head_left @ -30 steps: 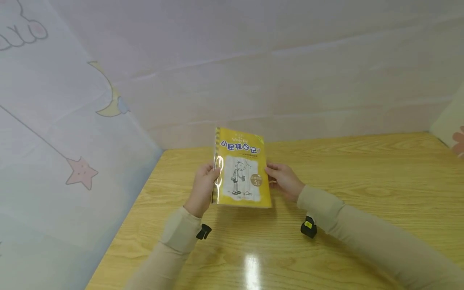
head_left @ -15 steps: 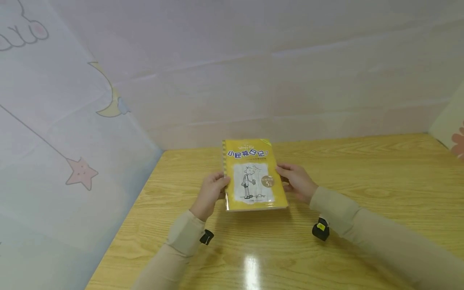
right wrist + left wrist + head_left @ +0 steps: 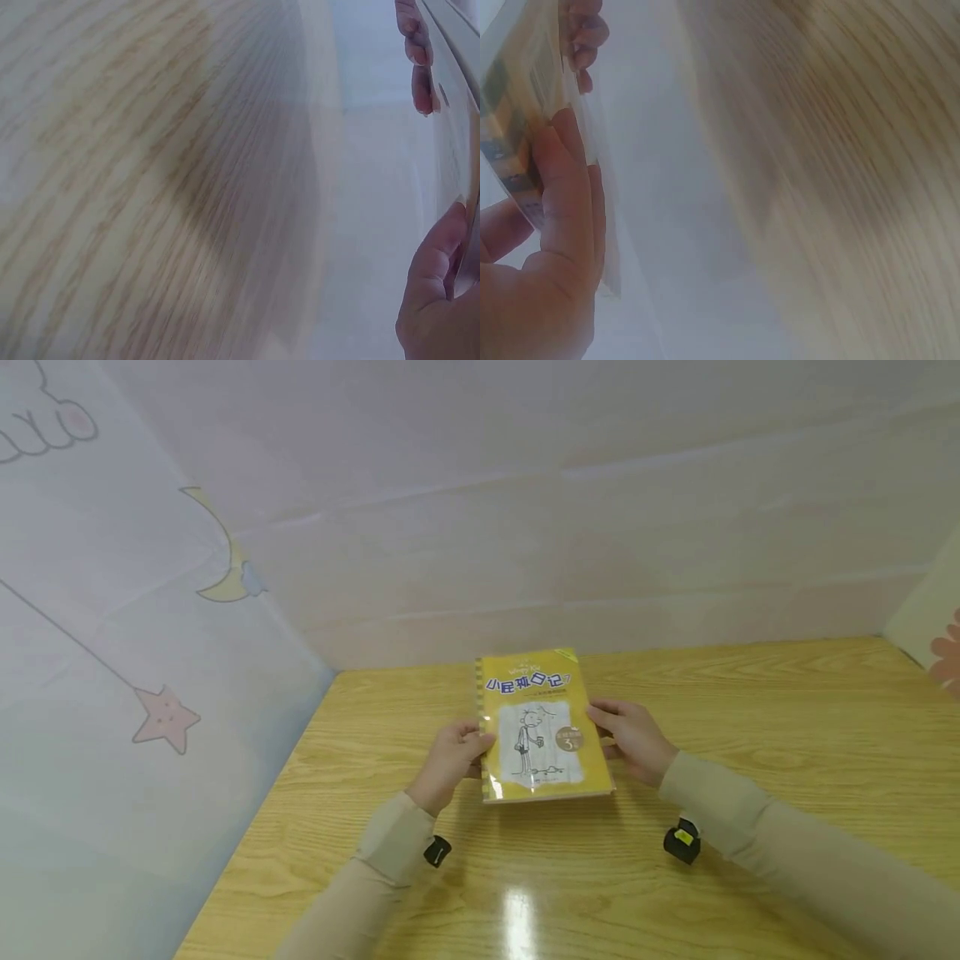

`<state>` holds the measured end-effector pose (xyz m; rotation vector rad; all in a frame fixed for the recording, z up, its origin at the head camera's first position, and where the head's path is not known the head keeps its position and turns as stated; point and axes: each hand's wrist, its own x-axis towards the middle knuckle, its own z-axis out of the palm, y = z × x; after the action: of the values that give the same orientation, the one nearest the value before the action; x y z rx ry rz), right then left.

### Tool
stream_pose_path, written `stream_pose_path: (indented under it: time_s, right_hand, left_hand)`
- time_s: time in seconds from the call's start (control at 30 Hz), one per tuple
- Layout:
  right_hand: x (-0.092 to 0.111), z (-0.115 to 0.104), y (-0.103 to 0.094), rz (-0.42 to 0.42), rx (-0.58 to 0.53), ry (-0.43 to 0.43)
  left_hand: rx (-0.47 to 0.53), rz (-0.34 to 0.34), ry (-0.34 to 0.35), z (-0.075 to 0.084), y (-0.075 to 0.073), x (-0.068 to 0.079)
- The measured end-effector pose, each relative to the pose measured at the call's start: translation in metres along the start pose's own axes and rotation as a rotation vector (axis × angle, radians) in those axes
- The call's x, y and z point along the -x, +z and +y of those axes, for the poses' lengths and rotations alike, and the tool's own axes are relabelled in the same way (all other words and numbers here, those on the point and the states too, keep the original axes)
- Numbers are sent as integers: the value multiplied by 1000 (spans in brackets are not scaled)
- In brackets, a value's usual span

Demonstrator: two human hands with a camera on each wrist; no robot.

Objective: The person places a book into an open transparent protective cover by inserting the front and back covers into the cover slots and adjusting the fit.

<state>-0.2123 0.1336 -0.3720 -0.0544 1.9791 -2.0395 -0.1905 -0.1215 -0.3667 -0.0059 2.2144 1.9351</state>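
Between both hands a yellow book (image 3: 543,727) is held above the wooden table, its front cover with blue lettering and a cartoon figure facing up toward the head camera. My left hand (image 3: 450,760) grips the striped spine edge, thumb on the cover and fingers behind. On the opposite edge my right hand (image 3: 633,739) pinches the book, thumb in front and fingers underneath. In the left wrist view, the left fingers (image 3: 562,187) press against the back of the book (image 3: 540,75). The right wrist view catches the right hand (image 3: 435,277) at the book's edge.
The wooden table (image 3: 787,727) spreads beneath the hands, with a glare spot near its front. A pale wall (image 3: 600,527) stands behind it, and a wall with a star print (image 3: 167,718) runs along the left. Dark devices (image 3: 682,841) hang at both wrists.
Both hands have carried the book to the right and somewhat lower in the head view. The book's tilt has changed slightly, and the strong glare along its spine has faded.
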Motion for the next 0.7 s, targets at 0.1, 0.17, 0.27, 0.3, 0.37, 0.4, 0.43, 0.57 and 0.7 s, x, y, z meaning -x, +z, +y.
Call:
stream_pose_path:
  time_s: [0.1,0.17,0.27,0.3,0.37,0.4,0.43,0.57,0.7]
  right_hand:
    - [2,-1,-3,7,28,2]
    - [3,-1,-5,12,40,4]
    - [5,0,-8,22,59,12]
    - [6,0,-9,25,61,16]
    - [7,1,-12,33,71,25]
    - [8,1,-12,35,78,30]
    - [8,1,-13,38,83,33]
    - [11,0,-16,40,101,45]
    - [12,1,-17,37,109,48]
  left_hand:
    - [-14,-15,-2,-1,1,-1]
    - [-26,-21,-8,-2,2,-1]
    - [-42,-34,-15,-3,4,-3]
    - [-44,-37,-17,-4,5,-3]
    - [-47,-41,-15,-4,7,-4]
    - [-47,-43,-15,-5,8,-5]
    - [-49,-46,-14,-5,9,-5]
    - [-53,-53,-23,-6,11,-7]
    - [-70,-50,-35,-8,13,-8]
